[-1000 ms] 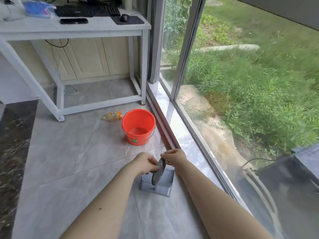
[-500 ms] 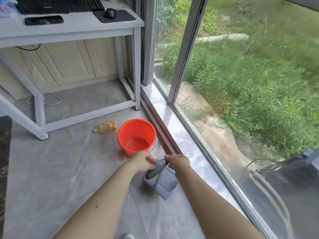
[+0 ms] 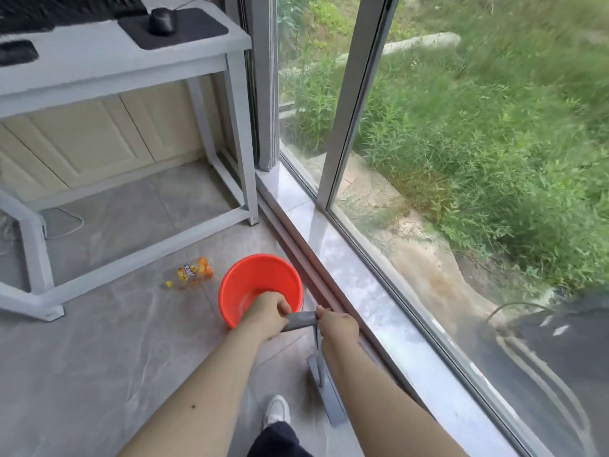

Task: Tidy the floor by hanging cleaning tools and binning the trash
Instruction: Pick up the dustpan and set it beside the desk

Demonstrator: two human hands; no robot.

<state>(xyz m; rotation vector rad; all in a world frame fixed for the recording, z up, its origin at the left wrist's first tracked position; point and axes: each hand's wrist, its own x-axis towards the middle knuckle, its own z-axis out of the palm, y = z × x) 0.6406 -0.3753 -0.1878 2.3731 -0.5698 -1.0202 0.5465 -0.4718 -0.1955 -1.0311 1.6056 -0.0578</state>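
Partly hidden behind the right forearm, the grey dustpan (image 3: 324,395) stands by the window track at 5 o'clock of the orange bucket (image 3: 260,285); left hand (image 3: 265,316) and right hand (image 3: 336,324) grip its handle (blurred).

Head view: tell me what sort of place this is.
Likely a home office or study corner: a white metal desk with a black computer mouse, cream cabinet doors, and a floor-length sliding glass window facing grass.

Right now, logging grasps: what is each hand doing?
Left hand: grips the grey handle.
Right hand: pinches the same handle's other end.
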